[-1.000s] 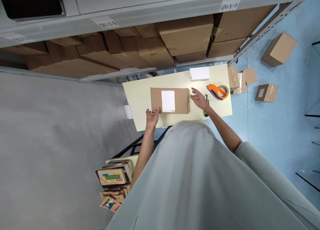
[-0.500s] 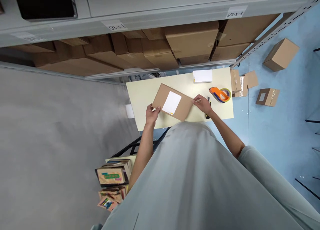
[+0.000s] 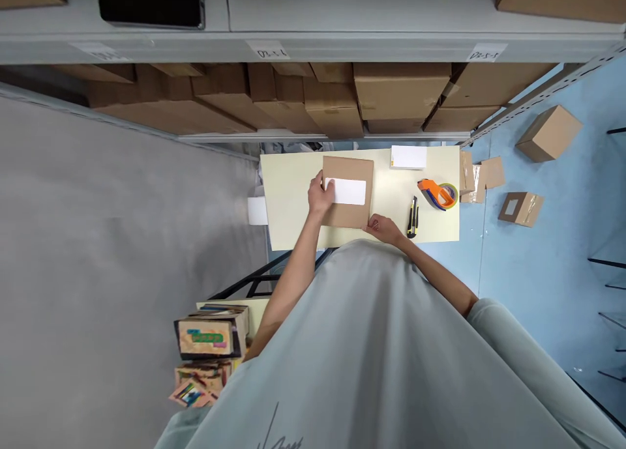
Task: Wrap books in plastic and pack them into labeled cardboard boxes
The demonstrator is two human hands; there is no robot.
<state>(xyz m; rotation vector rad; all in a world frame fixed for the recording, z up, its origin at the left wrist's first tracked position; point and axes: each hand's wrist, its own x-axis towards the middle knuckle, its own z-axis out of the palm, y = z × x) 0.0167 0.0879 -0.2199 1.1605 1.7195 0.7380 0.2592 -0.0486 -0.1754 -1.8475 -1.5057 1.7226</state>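
Observation:
A flat brown cardboard box [image 3: 348, 169] with a white label [image 3: 349, 191] lies on the pale yellow table [image 3: 288, 195], its long side pointing away from me. My left hand [image 3: 320, 195] grips the box's left edge, thumb on the label's end. My right hand [image 3: 379, 227] holds the near right corner with bent fingers. A black and yellow utility knife [image 3: 413, 216] lies just right of my right hand. An orange tape dispenser [image 3: 437, 194] sits further right.
A white pad of labels [image 3: 408, 156] lies at the table's far right. Shelving with stacked cartons [image 3: 391, 90] stands behind the table. Small boxes [image 3: 521, 206] lie on the blue floor at right. Colourful boxes [image 3: 210, 337] are stacked at lower left.
The box has been turned about a quarter turn on the table, from lying crosswise to lengthwise. My left hand moved up its left edge; my right hand came to the near corner.

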